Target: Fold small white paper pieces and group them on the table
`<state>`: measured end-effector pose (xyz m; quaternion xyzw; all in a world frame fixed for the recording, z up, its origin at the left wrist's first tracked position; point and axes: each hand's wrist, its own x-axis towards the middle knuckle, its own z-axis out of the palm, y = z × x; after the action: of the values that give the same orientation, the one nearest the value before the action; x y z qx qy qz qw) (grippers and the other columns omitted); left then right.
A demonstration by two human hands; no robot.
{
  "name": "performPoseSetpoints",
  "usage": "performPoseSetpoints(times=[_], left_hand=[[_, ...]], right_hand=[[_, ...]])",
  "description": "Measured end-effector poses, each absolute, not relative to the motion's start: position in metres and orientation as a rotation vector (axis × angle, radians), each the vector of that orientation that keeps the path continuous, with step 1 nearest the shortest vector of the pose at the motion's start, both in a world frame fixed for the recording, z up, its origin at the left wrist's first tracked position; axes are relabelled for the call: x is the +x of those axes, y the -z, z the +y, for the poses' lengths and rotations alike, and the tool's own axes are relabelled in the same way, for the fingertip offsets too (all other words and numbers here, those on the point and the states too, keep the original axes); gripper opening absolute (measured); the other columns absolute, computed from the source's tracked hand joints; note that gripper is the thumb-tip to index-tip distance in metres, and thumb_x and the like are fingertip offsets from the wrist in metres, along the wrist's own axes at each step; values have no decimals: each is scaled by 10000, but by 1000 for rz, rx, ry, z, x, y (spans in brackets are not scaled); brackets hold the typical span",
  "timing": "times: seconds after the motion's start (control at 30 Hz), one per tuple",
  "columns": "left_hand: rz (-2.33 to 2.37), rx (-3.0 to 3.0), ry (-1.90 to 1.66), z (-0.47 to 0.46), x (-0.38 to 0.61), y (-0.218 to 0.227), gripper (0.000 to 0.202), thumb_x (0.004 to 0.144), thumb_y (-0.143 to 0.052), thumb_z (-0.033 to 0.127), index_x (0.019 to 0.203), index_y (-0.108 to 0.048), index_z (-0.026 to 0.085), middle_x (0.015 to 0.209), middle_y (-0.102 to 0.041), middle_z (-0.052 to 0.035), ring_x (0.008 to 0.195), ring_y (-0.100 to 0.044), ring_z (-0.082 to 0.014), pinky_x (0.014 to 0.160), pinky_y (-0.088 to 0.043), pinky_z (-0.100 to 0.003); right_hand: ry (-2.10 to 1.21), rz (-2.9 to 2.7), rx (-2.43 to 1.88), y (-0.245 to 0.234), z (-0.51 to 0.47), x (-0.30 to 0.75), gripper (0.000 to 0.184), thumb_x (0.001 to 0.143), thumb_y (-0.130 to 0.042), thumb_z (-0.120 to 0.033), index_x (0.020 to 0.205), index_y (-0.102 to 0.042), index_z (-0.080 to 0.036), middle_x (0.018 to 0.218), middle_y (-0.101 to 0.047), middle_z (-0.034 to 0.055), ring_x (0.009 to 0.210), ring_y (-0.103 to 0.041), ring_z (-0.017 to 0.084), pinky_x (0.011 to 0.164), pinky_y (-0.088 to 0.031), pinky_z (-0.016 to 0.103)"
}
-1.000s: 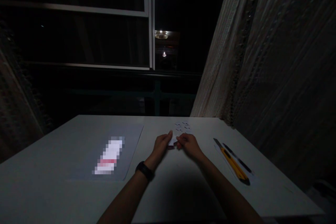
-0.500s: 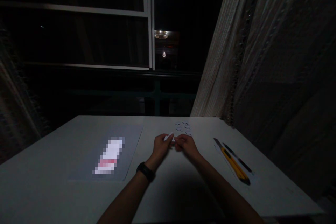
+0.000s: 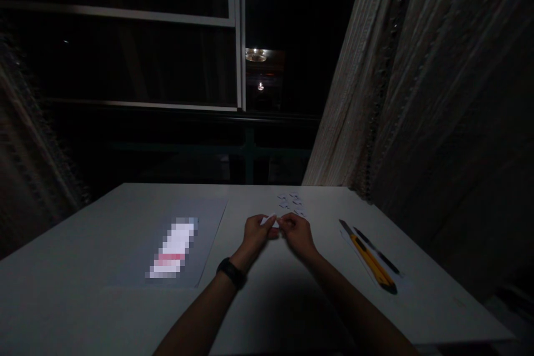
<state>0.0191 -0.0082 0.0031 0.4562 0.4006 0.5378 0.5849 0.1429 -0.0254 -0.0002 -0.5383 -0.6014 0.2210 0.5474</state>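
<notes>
A small piece of white paper (image 3: 269,221) is pinched between my two hands above the middle of the table. My left hand (image 3: 254,233), with a dark band on its wrist, grips the paper with the thumb on top. From the other side, my right hand (image 3: 297,233) has its fingertips closed at the paper's right edge. Just beyond the hands lie several small paper pieces (image 3: 291,200) with dark marks, set out in rows. The fingers partly hide the held paper, so its full shape cannot be made out.
A yellow utility knife (image 3: 373,264) with its blade out lies to the right on a pale sheet, beside a dark pen (image 3: 377,250). On the left, a large sheet (image 3: 208,233) bears a bright, pixelated object (image 3: 175,245). A curtain (image 3: 346,78) hangs at the table's far right.
The fingers of my right hand have shifted slightly at the paper's edge, and the paper has tilted a little. Everything on the table stays in place.
</notes>
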Motion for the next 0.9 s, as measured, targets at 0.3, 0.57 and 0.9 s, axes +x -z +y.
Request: performPoseSetpoints(times=[0.3, 0.57, 0.9], left_hand=[[905, 1024, -1256, -9, 18, -7, 357, 567, -737, 363, 713, -574, 82, 579, -634, -74, 511, -630, -181, 507, -532, -281], [737, 976, -1179, -14, 17, -10, 341, 517, -769, 202, 792, -616, 74, 717, -662, -78, 626, -635, -148, 622, -515, -224], [765, 928, -1197, -14, 16, -9, 305, 484, -781, 166, 722, -615, 73, 680, -653, -77, 600, -622, -138, 609, -517, -226]], right_hand=[[-414, -1389, -1198, -3, -28, 141, 211, 688, -581, -388, 646, -608, -183, 631, -606, 11, 569, -545, 149, 553, -421, 253], [-780, -1146, -1118, 7, -17, 145, 288, 606, -647, -448, 654, -556, -179, 528, -560, -23, 434, -510, 128, 417, -377, 229], [-784, -1173, -1097, 8, -16, 145, 276, 608, -651, -424, 674, -589, -163, 480, -549, -20, 416, -494, 122, 393, -364, 219]])
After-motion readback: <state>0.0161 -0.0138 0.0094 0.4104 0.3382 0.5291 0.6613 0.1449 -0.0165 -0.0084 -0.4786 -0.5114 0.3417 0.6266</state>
